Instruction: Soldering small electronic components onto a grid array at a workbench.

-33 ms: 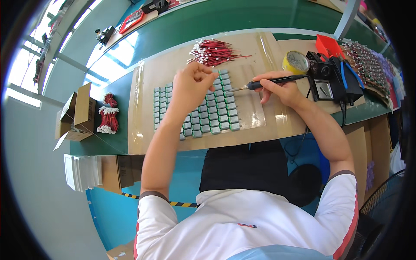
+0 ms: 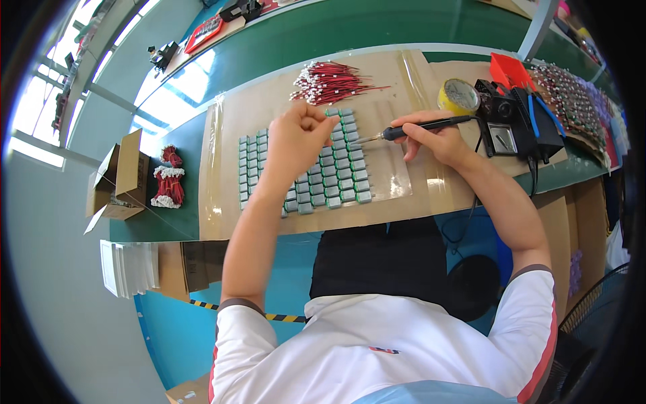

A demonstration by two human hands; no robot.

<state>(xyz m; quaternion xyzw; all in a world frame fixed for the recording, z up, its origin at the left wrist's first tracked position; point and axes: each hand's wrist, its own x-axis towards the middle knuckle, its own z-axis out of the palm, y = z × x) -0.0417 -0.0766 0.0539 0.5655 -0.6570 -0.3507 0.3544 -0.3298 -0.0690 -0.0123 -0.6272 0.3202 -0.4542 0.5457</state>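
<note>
Both hands unmoved: soldering iron (image 2: 417,126) in right, tip over grey modules (image 2: 336,176).

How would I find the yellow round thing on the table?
Start at the long brown cardboard sheet on the green bench, then go past the right hand and its soldering iron. The yellow tape roll lies flat beside the black soldering station; it is the only round yellow thing there.
</note>
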